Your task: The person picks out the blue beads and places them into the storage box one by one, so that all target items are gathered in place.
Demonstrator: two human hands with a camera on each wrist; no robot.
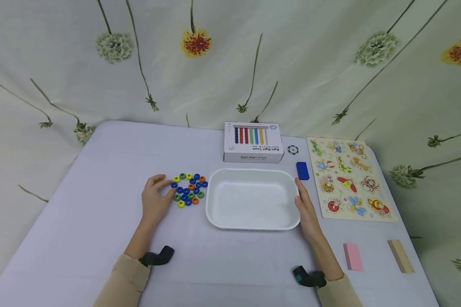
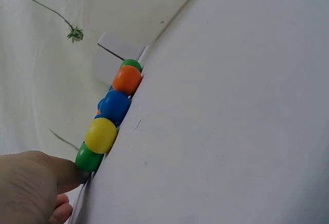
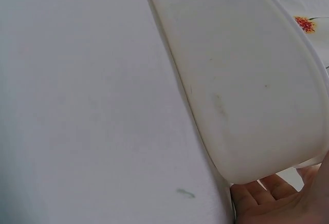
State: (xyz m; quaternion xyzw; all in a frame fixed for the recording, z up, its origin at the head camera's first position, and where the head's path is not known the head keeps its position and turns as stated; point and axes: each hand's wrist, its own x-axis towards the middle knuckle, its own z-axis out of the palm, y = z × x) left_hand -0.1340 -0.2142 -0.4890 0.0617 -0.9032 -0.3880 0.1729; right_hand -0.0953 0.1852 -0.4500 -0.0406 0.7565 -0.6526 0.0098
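Note:
In the head view my left hand point(image 1: 156, 204) is at the left side of a flat cluster of round beads point(image 1: 191, 186), blue, green, yellow and orange with holes. Its thumb and forefinger tips pinch a blue bead point(image 1: 174, 185) at the cluster's edge. From the left wrist, the thumb lies right at a green bead point(image 2: 89, 157), which hides what is behind it. A white rectangular tray point(image 1: 253, 227) stands right of the beads. My right hand point(image 1: 309, 215) rests on the tray's right end, fingers extended along its wall; the right wrist view shows them under the rim.
Behind the tray stands a white toy box point(image 1: 253, 143), with a poker chip point(image 1: 293, 149) and a blue block point(image 1: 302, 171) to its right. An animal puzzle board point(image 1: 351, 179) lies at the right. Nearer are a pink block point(image 1: 353, 257) and a wooden block point(image 1: 401, 256).

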